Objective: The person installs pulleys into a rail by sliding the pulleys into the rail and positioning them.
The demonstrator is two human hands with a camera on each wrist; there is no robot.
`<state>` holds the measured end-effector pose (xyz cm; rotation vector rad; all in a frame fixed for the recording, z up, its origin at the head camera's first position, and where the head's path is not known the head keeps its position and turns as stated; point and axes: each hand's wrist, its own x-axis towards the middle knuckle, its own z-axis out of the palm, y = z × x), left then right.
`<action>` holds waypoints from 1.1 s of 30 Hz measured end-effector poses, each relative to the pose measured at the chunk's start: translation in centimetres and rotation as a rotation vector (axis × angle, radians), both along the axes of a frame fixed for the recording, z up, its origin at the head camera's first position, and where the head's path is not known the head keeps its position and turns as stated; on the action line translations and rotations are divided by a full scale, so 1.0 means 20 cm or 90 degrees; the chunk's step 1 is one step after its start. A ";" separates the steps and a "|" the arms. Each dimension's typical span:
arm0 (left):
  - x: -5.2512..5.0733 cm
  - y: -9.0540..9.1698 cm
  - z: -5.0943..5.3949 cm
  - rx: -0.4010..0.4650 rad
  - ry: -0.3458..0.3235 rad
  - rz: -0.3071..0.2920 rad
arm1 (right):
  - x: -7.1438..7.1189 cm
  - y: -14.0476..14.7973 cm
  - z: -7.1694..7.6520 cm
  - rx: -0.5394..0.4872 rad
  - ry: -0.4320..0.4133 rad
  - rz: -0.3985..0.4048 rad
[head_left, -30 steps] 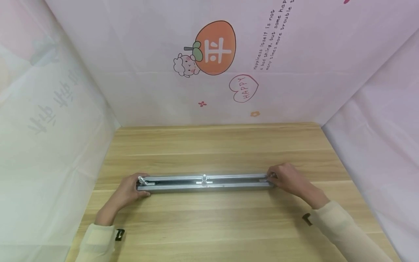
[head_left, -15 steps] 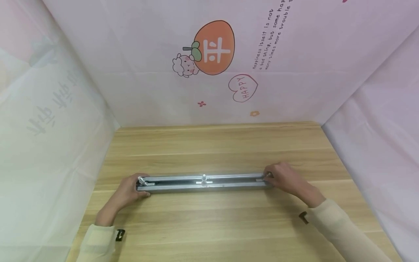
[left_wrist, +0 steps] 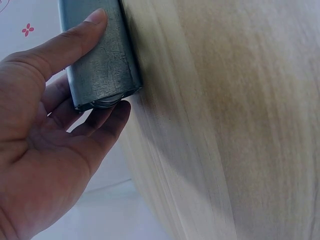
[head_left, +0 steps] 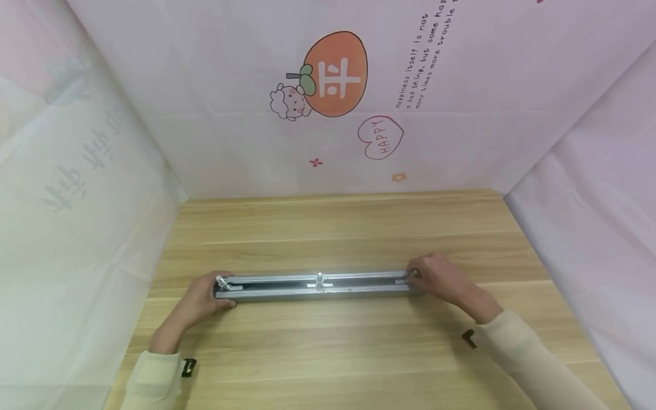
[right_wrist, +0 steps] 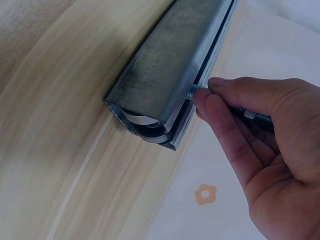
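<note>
A long grey metal rail (head_left: 277, 294) with a slot along its top lies across the wooden table. My left hand (head_left: 200, 296) grips its left end, thumb on the near side; the left wrist view shows a round wheel edge just inside the rail end (left_wrist: 102, 65). Near the right end, my right hand (head_left: 438, 279) pinches a threaded bolt (right_wrist: 250, 115) that comes out of the slot. Roller wheels (right_wrist: 142, 120) sit inside that end in the right wrist view. Two more upright bolts stand in the slot: a middle bolt (head_left: 320, 279) and a left bolt (head_left: 222, 282).
Bare wooden table (head_left: 328, 353) surrounds the rail. A printed cloth (head_left: 230, 154) rises behind it, and plain pale cloth walls stand at the left and right. A dark clip (head_left: 188, 367) shows by the left cuff and another dark clip (head_left: 468, 339) by the right.
My right hand has slid a little to the left along the rail, and the bolt it pinches has moved with it. The left hand and the rail stay in place.
</note>
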<state>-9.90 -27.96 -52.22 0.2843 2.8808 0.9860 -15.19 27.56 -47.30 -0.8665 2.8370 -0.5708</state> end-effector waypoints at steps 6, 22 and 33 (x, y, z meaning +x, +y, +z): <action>0.00 0.00 0.01 0.001 0.000 -0.001 | 0.00 -0.01 0.00 0.000 -0.001 0.000; -0.01 0.00 0.00 0.001 -0.002 -0.006 | 0.02 -0.02 -0.01 -0.011 0.013 -0.006; 0.00 -0.01 0.00 0.004 -0.005 -0.010 | 0.02 -0.02 -0.01 -0.011 0.011 -0.002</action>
